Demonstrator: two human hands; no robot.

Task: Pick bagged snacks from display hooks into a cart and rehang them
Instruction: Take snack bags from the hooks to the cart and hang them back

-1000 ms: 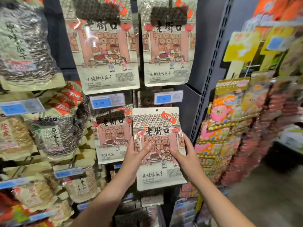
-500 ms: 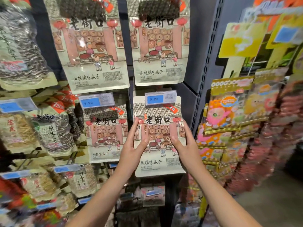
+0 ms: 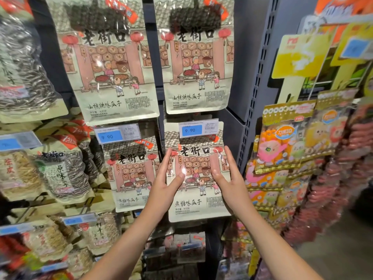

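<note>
Snack bag (image 3: 198,207) higher now — under price tag (image 3: 198,129)

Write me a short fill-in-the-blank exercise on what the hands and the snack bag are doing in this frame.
1. The sunflower seed bag is held by ____ hands.
2. The left hand grips the bag's ____ edge; the right hand grips the opposite one.
3. The blue price tag over the bag's top reads ____.

Missing words: two; left; 9.90
</note>
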